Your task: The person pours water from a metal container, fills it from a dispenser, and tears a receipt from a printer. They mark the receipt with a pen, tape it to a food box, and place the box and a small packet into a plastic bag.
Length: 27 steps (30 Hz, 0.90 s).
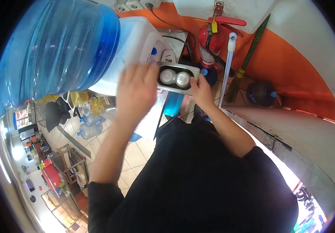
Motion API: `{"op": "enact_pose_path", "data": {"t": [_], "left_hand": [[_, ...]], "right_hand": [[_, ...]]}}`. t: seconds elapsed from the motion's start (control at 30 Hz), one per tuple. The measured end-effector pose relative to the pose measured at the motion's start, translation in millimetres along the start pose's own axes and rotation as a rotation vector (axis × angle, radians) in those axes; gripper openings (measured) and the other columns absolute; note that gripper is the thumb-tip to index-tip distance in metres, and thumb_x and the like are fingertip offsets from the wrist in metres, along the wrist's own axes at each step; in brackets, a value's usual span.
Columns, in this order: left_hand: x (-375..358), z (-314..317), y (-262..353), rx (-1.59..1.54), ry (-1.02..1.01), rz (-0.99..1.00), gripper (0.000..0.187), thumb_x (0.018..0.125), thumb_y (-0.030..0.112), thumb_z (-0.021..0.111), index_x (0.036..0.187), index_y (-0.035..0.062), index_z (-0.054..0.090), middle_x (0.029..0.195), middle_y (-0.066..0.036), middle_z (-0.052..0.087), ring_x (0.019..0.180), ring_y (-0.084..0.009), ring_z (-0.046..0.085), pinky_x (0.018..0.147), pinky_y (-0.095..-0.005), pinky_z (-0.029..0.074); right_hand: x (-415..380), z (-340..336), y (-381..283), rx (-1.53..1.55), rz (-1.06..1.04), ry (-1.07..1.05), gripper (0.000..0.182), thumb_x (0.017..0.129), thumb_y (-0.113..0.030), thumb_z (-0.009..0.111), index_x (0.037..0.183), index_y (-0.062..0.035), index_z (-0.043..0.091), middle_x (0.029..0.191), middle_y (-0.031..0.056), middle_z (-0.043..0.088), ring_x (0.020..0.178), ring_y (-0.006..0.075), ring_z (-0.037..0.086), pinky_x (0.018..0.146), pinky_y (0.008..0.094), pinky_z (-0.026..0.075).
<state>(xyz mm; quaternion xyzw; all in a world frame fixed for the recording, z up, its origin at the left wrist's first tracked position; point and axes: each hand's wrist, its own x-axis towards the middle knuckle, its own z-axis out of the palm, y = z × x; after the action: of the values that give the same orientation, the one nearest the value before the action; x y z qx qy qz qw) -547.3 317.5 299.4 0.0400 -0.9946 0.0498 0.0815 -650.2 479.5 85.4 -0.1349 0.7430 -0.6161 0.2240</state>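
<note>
From where I stand, the person has a small metal tray [174, 89] up in the middle of the frame, with two silver cans, one [167, 76] toward the left and the other [182, 79] toward the right, set side by side in it. The right hand [202, 92] has its grip closed on the tray's right end, thumb over the rim; the fingers underneath are mostly out of sight. The left hand [137, 87] is a blur at the left end, knuckles up, and I can't tell whether its grip has hold of the rim or only crosses in front of it. That would be my worry: if the right hand alone bears the weight, the left end could dip and the cans could slide or knock together. I can't make out anything fastening them, nor whether something props the tray from below. The water dispenser [132, 42] at upper centre, with the big blue bottle [59, 46] filling the upper left, leaves little elbow room, so a hasty swing could bump the tray's far edge against it. Off to the upper right, the white pole [228, 70] leans near the right hand, by the fire extinguisher [210, 40]; a careless elbow that way could send it over.
</note>
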Motion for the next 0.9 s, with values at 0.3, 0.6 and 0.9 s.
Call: {"op": "enact_pose_path", "data": {"t": [0.3,0.6,0.9], "left_hand": [[42.2,32.6,-42.5,0.265,-0.109,0.058,0.078,0.077,0.03,0.083,0.147,0.0162,0.054,0.166,-0.014,0.034,0.159,-0.0322,0.02,0.129,-0.052,0.018],[64.4,35.0,-18.7,0.439,-0.251,-0.162,0.104,0.07,0.044,0.089,0.159,0.0219,0.039,0.174,-0.011,0.014,0.159,-0.0432,0.011,0.122,-0.0671,0.02],[75.3,35.1,-5.1,0.638,-0.441,-0.23,0.094,0.083,0.05,0.078,0.163,0.0278,0.033,0.175,-0.01,0.006,0.153,-0.0557,0.013,0.116,-0.07,0.028]], "right_hand": [[19.1,26.8,20.7,0.077,0.039,-0.098,0.031,0.109,-0.027,0.055,0.121,0.001,0.061,0.105,0.0151,0.072,0.096,0.0171,0.064,0.088,0.0342,0.05],[25.6,18.9,24.0,0.095,0.127,-0.213,0.03,0.112,-0.029,0.05,0.116,-0.0013,0.059,0.095,0.0073,0.067,0.093,0.0135,0.064,0.082,0.0301,0.051],[36.8,13.1,30.0,0.457,0.298,-0.401,0.031,0.113,-0.029,0.046,0.126,-0.0028,0.055,0.097,0.0079,0.069,0.08,0.0189,0.073,0.072,0.0396,0.067]]}}
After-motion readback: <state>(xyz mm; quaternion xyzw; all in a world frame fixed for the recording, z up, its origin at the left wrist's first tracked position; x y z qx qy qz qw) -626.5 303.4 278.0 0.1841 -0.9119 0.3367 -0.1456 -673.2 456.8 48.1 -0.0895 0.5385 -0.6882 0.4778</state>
